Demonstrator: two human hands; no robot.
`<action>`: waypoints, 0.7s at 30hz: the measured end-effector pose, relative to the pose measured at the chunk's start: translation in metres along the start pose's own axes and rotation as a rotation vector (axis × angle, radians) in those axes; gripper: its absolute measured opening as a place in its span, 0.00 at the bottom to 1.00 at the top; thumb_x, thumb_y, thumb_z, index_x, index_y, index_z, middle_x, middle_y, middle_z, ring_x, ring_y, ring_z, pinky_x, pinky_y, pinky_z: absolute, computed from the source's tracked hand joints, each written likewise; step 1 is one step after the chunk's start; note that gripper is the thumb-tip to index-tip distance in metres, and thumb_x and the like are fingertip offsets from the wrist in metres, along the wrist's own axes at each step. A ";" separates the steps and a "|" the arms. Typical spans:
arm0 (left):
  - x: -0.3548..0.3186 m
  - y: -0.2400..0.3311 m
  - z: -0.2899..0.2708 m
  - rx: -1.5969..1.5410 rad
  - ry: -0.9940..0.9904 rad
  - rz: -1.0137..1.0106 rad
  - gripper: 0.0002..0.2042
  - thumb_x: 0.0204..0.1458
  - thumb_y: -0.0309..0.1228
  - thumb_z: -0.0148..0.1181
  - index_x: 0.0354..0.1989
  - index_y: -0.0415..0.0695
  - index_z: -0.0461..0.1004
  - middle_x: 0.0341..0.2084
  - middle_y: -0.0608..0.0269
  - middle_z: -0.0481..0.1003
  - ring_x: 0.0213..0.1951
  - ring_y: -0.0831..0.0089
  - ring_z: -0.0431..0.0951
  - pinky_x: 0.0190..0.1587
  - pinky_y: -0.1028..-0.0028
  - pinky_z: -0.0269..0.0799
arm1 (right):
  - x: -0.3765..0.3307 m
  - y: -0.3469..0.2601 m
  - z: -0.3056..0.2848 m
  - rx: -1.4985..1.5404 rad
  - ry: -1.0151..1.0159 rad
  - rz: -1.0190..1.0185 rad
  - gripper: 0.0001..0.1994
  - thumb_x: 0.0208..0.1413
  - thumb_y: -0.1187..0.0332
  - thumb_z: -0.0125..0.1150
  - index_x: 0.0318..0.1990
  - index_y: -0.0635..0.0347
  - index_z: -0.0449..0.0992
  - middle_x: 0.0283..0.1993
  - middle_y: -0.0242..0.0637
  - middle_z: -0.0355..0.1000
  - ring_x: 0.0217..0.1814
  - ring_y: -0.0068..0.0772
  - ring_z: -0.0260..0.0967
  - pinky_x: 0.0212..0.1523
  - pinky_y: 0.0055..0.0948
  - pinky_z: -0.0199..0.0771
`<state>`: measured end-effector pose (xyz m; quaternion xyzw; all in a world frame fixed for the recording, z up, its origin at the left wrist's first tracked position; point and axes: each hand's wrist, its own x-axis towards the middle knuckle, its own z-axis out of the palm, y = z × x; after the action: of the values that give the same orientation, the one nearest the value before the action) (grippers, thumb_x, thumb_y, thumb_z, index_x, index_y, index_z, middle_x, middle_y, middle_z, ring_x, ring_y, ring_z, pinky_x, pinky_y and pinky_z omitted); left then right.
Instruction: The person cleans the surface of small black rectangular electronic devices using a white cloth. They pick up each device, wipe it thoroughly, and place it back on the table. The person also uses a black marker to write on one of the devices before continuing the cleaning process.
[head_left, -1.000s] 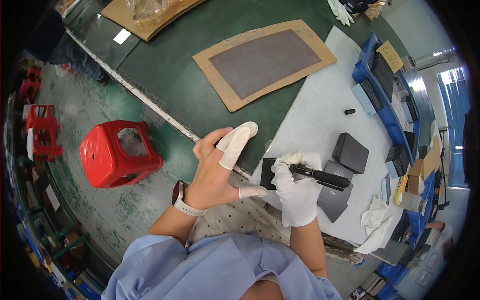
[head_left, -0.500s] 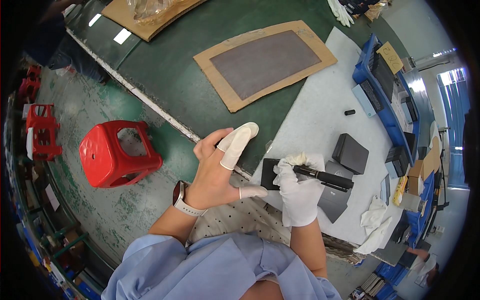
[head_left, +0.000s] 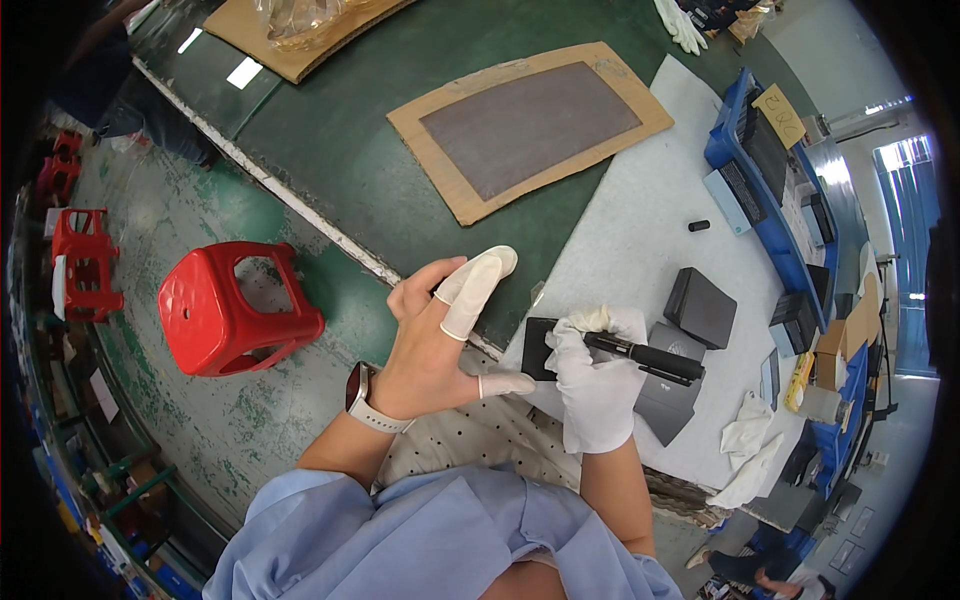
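Observation:
White finger cots cover the thumb and some fingers of my left hand (head_left: pixel 440 335). Its fingers are stretched out and the thumb is spread away, with nothing held. In a white glove, my right hand (head_left: pixel 600 375) grips a black marker pen (head_left: pixel 650 357), whose tail points to the right. Under the gloved fingers lies a small flat black piece (head_left: pixel 537 350) at the edge of the white sheet; the pen's tip is hidden by the hand. Right of the glove are a dark grey flat piece (head_left: pixel 668 400) and a black box (head_left: pixel 702 308). A black pen cap (head_left: pixel 699 226) lies farther off.
Cardboard with a dark grey panel (head_left: pixel 530 125) lies on the green table. A blue tray (head_left: pixel 730 150) with black and light-blue boxes stands at right, and white gloves (head_left: pixel 748 440) lie nearer. A red stool (head_left: pixel 225 310) is on the floor at left. Another person (head_left: pixel 770 572) is at lower right.
My hands and the pen are almost still, the pen's tail shifting only very slightly. At lower right, the other person has moved lower in the view.

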<state>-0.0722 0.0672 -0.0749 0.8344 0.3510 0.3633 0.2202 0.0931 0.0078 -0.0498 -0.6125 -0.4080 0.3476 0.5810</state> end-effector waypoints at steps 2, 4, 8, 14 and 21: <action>0.000 0.000 0.000 0.005 0.004 0.004 0.56 0.28 0.55 0.76 0.68 0.44 0.55 0.60 0.59 0.66 0.59 0.54 0.62 0.56 0.55 0.49 | 0.000 0.000 0.000 0.028 0.005 0.007 0.11 0.51 0.81 0.62 0.39 0.61 0.66 0.32 0.32 0.73 0.29 0.16 0.68 0.29 0.19 0.71; 0.000 0.000 0.001 0.001 0.001 -0.001 0.56 0.28 0.55 0.76 0.68 0.44 0.55 0.60 0.59 0.66 0.59 0.54 0.62 0.56 0.54 0.49 | 0.000 -0.001 0.000 -0.024 -0.007 0.013 0.11 0.51 0.82 0.61 0.39 0.61 0.66 0.32 0.33 0.73 0.29 0.16 0.68 0.30 0.19 0.71; 0.000 0.001 0.000 0.004 -0.015 -0.022 0.56 0.28 0.56 0.75 0.68 0.44 0.55 0.60 0.59 0.66 0.59 0.54 0.62 0.56 0.54 0.49 | 0.001 -0.001 0.000 -0.069 -0.036 -0.054 0.11 0.52 0.83 0.61 0.39 0.61 0.66 0.33 0.33 0.73 0.31 0.17 0.69 0.32 0.19 0.72; 0.001 0.001 0.000 0.005 0.000 -0.009 0.56 0.28 0.57 0.75 0.68 0.44 0.55 0.59 0.59 0.67 0.59 0.55 0.62 0.56 0.54 0.49 | -0.001 -0.001 0.001 0.038 0.020 0.007 0.10 0.52 0.83 0.60 0.38 0.62 0.66 0.33 0.35 0.73 0.33 0.19 0.71 0.35 0.21 0.74; 0.004 0.007 -0.005 0.037 -0.036 0.014 0.58 0.26 0.57 0.76 0.68 0.41 0.55 0.53 0.60 0.73 0.55 0.58 0.65 0.56 0.58 0.50 | 0.000 -0.032 -0.006 0.126 0.116 0.011 0.09 0.52 0.84 0.60 0.39 0.63 0.73 0.32 0.36 0.74 0.30 0.19 0.71 0.32 0.22 0.73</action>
<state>-0.0712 0.0656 -0.0655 0.8472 0.3478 0.3434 0.2082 0.0951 0.0050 -0.0176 -0.5962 -0.3476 0.3394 0.6392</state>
